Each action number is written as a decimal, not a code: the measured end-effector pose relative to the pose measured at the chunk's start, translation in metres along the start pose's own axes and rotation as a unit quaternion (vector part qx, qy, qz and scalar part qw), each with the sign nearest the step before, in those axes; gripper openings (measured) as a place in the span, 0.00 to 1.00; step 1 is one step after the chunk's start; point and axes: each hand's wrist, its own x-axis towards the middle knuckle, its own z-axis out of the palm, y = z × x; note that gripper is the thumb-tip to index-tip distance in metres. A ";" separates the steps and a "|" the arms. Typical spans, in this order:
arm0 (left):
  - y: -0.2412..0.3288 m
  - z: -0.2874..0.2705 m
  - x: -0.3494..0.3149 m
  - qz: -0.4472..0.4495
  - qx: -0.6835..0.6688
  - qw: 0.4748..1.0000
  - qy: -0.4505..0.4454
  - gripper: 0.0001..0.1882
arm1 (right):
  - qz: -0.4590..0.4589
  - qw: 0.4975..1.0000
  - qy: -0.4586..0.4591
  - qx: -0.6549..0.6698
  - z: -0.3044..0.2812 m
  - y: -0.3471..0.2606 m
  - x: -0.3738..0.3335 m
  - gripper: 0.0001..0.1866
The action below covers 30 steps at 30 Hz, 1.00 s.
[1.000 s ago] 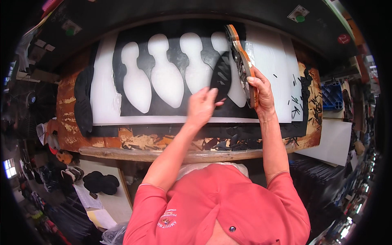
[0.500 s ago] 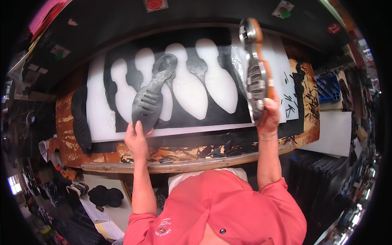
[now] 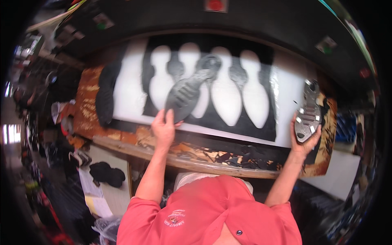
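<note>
My left hand (image 3: 164,128) pinches the rounded near end of a black slotted sole piece (image 3: 183,94) between thumb and fingers. The piece slants over a black sheet (image 3: 261,131) with several sole-shaped cut-outs, through which a white board (image 3: 128,98) shows. At the right end of the board, my right hand (image 3: 304,143) grips a sole-shaped metal cutting die (image 3: 309,114) by its near end. The die's face with crossbars and small light blocks is toward me. Whether the die touches the surface beneath, I cannot tell.
Black offcuts (image 3: 228,157) lie along the wooden bench's front edge (image 3: 192,163). At the left end rests a stack of black slotted pieces (image 3: 105,100). A dark machine beam with a red button (image 3: 216,5) spans the back. A blue object (image 3: 346,127) sits at the far right.
My view has turned, so the bench sits further right in it. My right hand has lowered the die rightward and turned it from edge-on to face-up. My left hand keeps the sole piece.
</note>
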 end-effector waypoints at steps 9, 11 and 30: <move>0.006 0.003 -0.004 -0.001 0.017 1.000 -0.007 0.14 | -0.212 0.491 0.022 -0.845 -0.026 0.022 0.010 0.44; 0.010 0.002 -0.004 -0.001 -0.017 1.000 -0.010 0.15 | -0.255 0.409 0.052 -0.875 -0.032 0.021 0.014 0.38; 0.014 -0.258 0.103 0.236 0.495 0.727 0.414 0.26 | -0.219 0.490 0.026 -0.843 -0.055 -0.002 0.047 0.33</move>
